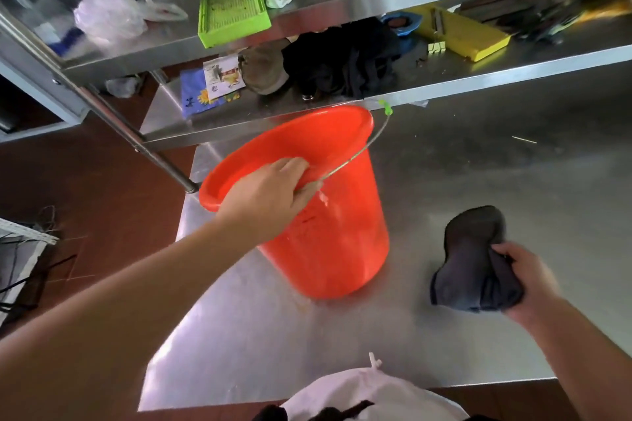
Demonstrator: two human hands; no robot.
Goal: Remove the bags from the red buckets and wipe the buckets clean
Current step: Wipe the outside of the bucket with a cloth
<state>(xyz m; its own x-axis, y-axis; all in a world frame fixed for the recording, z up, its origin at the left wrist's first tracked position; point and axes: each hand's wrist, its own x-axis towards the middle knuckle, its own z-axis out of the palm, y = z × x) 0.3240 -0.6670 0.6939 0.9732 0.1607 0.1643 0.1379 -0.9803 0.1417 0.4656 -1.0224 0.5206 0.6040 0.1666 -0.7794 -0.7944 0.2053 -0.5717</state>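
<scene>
A red bucket [328, 232] stands tilted away from me on the steel table [478, 164], its wire handle swung to the right. My left hand [270, 195] grips its near rim, fingers curled inside. No bag shows inside the bucket. To the right, my right hand [526, 280] holds a dark grey cloth [473, 260] bunched above the table. A tied white bag [369, 393] sits at the table's near edge, just below me.
Two steel shelves [444, 85] overhang the back of the table, close above the bucket's far rim. They carry a green tray [232, 0], a clear plastic bag [109, 10], dark cloths, packets and a yellow slicer [461, 32]. Red tiled floor lies left.
</scene>
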